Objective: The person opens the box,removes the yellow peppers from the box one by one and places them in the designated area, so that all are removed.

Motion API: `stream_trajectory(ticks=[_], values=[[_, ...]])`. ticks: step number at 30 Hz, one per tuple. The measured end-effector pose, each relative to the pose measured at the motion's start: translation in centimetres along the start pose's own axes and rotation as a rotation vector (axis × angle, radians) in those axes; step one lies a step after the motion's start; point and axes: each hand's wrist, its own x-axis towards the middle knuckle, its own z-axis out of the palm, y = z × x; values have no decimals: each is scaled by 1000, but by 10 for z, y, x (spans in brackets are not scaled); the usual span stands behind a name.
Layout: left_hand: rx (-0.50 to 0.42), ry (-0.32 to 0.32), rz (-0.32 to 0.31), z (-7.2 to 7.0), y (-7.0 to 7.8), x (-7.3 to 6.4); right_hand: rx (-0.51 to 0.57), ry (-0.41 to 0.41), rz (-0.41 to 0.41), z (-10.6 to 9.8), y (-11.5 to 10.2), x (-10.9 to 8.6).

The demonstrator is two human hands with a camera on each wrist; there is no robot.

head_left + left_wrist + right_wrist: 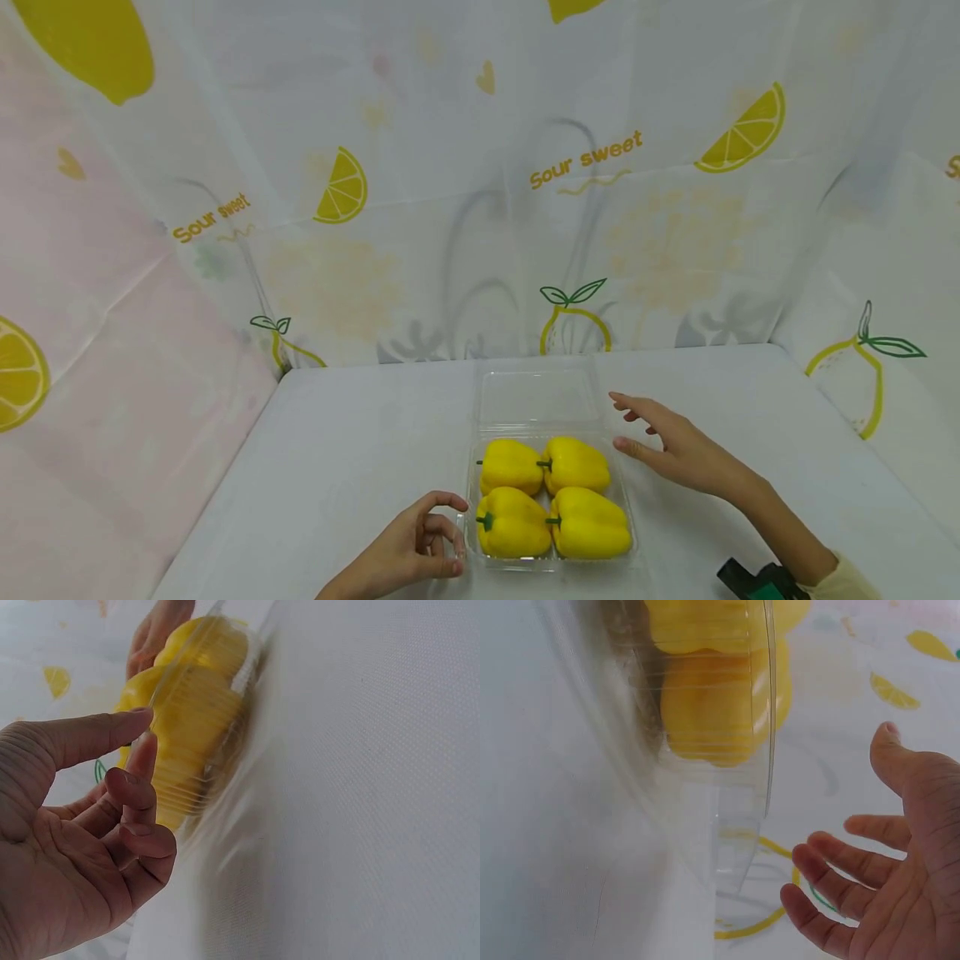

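Several yellow bell peppers (592, 523) with green stems lie in a clear plastic clamshell container (517, 565) whose lid (538, 398) is folded back flat behind it. At the container's left edge is my left hand (416, 542), its fingers loosely bent and thumb apart from the forefinger; fingertips are at the rim, but a firm hold does not show. My right hand (678, 446) hovers off the right side near the hinge, thumb and fingers spread, with nothing in it. In the right wrist view, a gap separates that hand from the container wall (720, 705).
A white tabletop (375, 433) lies under the container. Behind and beside it hang lemon-printed cloth walls (435, 275). A black and green device (761, 581) is near my right forearm, at the lower right.
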Motion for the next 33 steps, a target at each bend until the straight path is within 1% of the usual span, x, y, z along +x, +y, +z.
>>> stream_trajectory(ticks=[3, 10, 16, 21, 33], values=[[0, -7, 1, 0, 0, 0, 12, -15, -13, 0, -6, -3], [-19, -28, 15, -2, 0, 1, 32, -55, -3, 0, -15, -10], [-24, -51, 11, -5, -1, 2, 23, -77, -38, 1, -19, -15], [-34, -75, 23, -8, -2, 2, 29, -97, -57, 1, -21, -17], [-36, -63, 6, -7, -3, 3, -1, -110, -108, 5, -27, -22]])
